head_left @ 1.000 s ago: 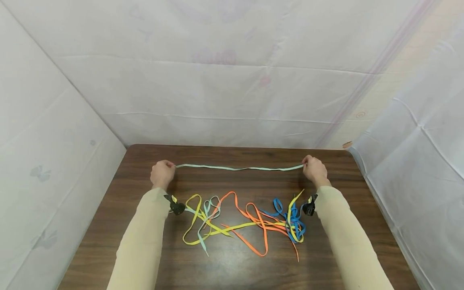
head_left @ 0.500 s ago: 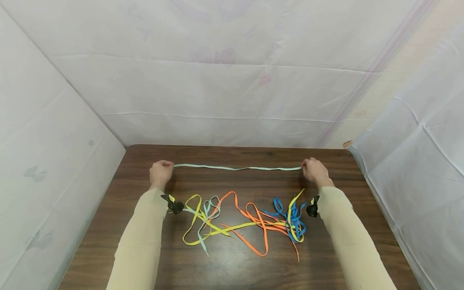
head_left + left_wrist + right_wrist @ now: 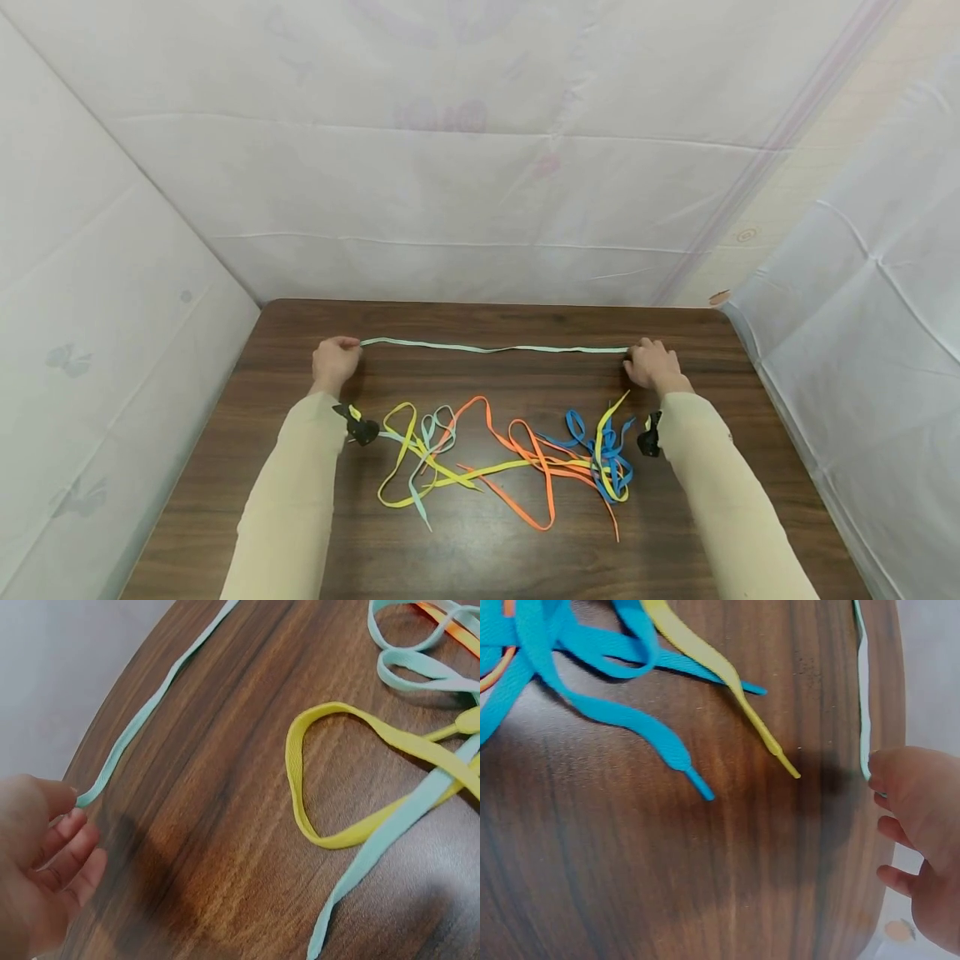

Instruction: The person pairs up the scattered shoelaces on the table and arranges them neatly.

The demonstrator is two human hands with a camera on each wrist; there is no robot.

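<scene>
A mint-green shoelace (image 3: 480, 349) is stretched nearly straight from side to side along the far part of the table. My left hand (image 3: 335, 364) pinches its left end between thumb and forefinger, while the other fingers curl loosely, as the left wrist view shows. At the opposite end is my right hand (image 3: 652, 367), its fingers loosened and spread beside the lace tip. In the right wrist view the tip (image 3: 865, 761) runs behind the thumb, so contact there is partly hidden.
Nearer me on the wooden table (image 3: 480, 567) lies a tangle of flat laces: yellow (image 3: 387, 492), another mint-green one (image 3: 418, 496), orange (image 3: 551, 492) and blue (image 3: 574, 427). White sheeting (image 3: 450, 183) hangs behind the table and on both sides.
My right hand has drawn slightly back and right, its fingers loosening from the pinch on the lace end. My left hand has barely moved, and the tangled laces lie as before.
</scene>
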